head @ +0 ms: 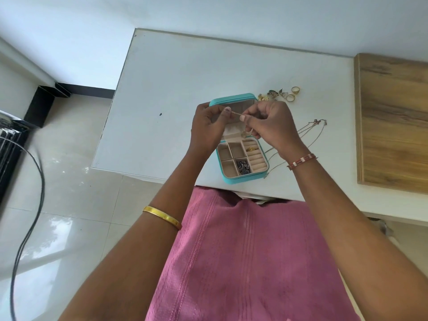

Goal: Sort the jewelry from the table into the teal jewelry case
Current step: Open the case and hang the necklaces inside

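Observation:
The teal jewelry case (245, 178) lies open near the white table's front edge, its lid standing up behind my hands. Beige compartments hold a gold ring (251, 149) in the ring rolls and dark beaded pieces (243, 166). Above the case, my left hand (208, 128) and my right hand (271, 126) pinch a thin gold chain (235, 114) stretched between their fingertips; a small round pendant (243, 134) dangles under my right fingers. Gold rings and earrings (281, 93) lie in a pile behind the case. Thin necklaces (312, 128) trail on the table right of my right wrist.
The white table (173, 77) ends at its left edge over a glossy tiled floor. A wooden board (393, 117) lies along the table's right side. A black cable (30, 205) and a dark stand sit on the floor at the left.

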A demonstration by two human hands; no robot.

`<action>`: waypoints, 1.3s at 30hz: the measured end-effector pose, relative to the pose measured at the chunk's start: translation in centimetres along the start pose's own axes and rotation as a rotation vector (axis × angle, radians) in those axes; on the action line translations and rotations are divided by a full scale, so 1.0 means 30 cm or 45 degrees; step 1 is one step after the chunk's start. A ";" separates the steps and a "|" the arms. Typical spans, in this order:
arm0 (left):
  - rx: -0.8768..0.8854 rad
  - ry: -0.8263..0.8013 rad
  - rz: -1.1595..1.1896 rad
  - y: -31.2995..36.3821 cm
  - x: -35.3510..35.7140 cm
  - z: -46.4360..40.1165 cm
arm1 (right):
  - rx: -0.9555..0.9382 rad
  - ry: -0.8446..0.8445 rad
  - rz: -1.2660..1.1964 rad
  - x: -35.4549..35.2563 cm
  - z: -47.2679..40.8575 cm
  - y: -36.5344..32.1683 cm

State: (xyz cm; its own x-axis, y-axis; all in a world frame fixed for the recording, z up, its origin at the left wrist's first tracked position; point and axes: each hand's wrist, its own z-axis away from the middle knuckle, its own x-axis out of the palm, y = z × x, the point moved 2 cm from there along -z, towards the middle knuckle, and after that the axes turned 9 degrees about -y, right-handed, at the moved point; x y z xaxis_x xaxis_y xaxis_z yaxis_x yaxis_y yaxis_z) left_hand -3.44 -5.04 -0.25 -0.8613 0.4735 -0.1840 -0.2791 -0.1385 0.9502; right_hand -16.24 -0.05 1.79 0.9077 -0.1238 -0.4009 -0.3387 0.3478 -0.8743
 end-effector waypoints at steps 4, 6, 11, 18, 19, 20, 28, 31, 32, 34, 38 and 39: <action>0.005 0.026 0.002 -0.007 -0.001 0.001 | -0.040 0.089 -0.015 0.030 0.002 0.022; 0.006 0.043 0.013 -0.008 -0.001 0.004 | -0.064 0.110 -0.059 0.038 0.007 0.027; 0.006 0.102 0.019 -0.019 0.001 0.006 | -0.139 0.136 -0.026 0.048 0.026 0.040; 0.048 0.121 -0.108 -0.017 0.004 0.003 | -0.181 0.071 0.207 0.069 0.003 0.031; 0.064 0.124 -0.159 -0.019 0.004 0.001 | -0.186 0.079 0.233 0.070 -0.007 0.030; 0.076 0.127 -0.209 -0.022 0.003 -0.003 | -0.186 0.089 0.251 0.072 -0.014 0.031; 0.127 0.161 -0.293 -0.043 -0.011 -0.006 | -0.225 0.309 0.318 0.092 -0.026 0.062; 0.155 0.164 -0.299 -0.047 -0.012 -0.004 | -0.249 0.463 0.324 0.087 -0.023 0.064; 0.161 0.164 -0.300 -0.047 -0.012 -0.004 | -0.259 0.507 0.327 0.084 -0.023 0.062; 0.165 0.166 -0.304 -0.047 -0.013 -0.002 | -0.280 0.560 0.340 0.082 -0.029 0.061; 0.183 0.160 -0.319 -0.050 -0.018 0.000 | -0.318 0.638 0.392 0.092 -0.039 0.062; 0.184 0.155 -0.320 -0.048 -0.019 0.000 | -0.324 0.670 0.398 0.097 -0.040 0.060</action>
State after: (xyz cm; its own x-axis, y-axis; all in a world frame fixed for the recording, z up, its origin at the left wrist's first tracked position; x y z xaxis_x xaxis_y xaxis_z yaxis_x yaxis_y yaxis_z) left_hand -2.53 -5.11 -1.50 -0.8201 0.3683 -0.4379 -0.4338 0.0990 0.8956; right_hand -14.52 -0.88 -1.28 0.5371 -0.5126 -0.6699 -0.6729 0.2185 -0.7067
